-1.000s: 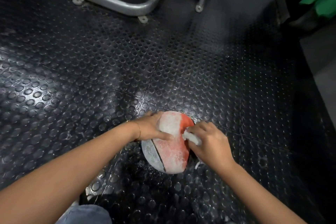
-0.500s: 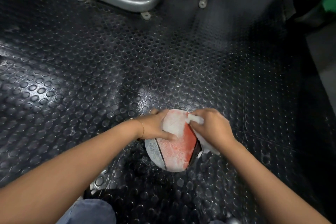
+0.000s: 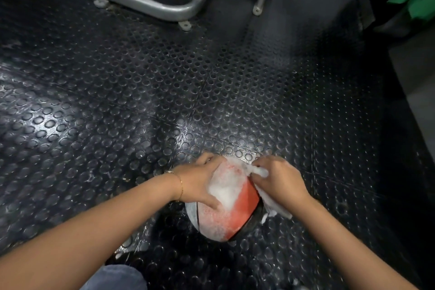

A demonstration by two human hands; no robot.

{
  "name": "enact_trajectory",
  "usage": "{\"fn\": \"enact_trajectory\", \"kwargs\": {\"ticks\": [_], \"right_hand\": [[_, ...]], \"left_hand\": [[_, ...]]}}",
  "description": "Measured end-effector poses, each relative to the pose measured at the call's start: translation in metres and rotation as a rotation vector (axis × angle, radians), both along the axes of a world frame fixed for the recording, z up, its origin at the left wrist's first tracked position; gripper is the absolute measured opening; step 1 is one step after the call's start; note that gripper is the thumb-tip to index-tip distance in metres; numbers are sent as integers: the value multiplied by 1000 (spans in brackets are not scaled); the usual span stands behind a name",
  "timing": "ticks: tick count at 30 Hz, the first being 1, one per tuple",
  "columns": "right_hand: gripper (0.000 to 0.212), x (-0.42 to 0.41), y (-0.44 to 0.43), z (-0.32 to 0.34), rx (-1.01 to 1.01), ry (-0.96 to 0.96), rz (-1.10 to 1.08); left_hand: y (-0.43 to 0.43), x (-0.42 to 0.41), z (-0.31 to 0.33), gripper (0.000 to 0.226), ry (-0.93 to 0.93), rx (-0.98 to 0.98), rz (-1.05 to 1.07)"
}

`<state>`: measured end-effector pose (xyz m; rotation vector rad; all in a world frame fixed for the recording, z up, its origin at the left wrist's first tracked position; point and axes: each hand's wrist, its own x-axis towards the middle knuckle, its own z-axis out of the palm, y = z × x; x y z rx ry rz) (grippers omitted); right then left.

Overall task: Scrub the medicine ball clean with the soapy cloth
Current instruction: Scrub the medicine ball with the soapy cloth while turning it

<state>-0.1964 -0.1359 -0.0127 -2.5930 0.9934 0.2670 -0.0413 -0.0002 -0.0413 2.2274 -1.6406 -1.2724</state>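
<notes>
Both hands are working low on the floor: the left hand (image 3: pixel 200 183) is cupping the left flank of the medicine ball (image 3: pixel 237 209), fingers curving over its top and thumb pressing into the suds on its near face, while the right hand (image 3: pixel 280 181) is clenching a bunched white cloth (image 3: pixel 274 208) against the ball's upper right shoulder. That split is making sense as a brace and a scrubber, since a round ball on a slick surface would be rolling away under any sideways rub without a steadying grip opposite. The ball is sitting on the dark studded rubber floor (image 3: pixel 164 101), just ahead of the person's knee (image 3: pixel 115 278) and well apart from the grey machine frame (image 3: pixel 164 4) at the far end. Thick white foam (image 3: pixel 226 188) is covering much of the upper orange panel, whereas the lower right of that panel is showing clean colour and the grey panel on the left is carrying only a thin film. A loose tail of cloth is hanging below the right palm, touching the floor or nearly so; blur is making that hard to settle. Judging by the patchy lather, scrubbing is probably about midway, with the underside yet to be turned up.
</notes>
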Motion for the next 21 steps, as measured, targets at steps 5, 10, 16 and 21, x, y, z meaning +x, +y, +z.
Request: {"fn": "enact_trajectory", "kwargs": {"ticks": [5, 10, 16, 21], "right_hand": [[26, -11, 19, 2, 35, -85, 31], [26, 1, 9, 4, -25, -74, 33], [23, 0, 10, 1, 15, -34, 108], [12, 0, 10, -5, -8, -82, 151]], "left_hand": [[6, 6, -8, 116, 43, -39, 2], [1, 11, -7, 113, 61, -41, 18], [11, 13, -16, 114, 95, -63, 21], [13, 13, -16, 115, 99, -60, 32]]}}
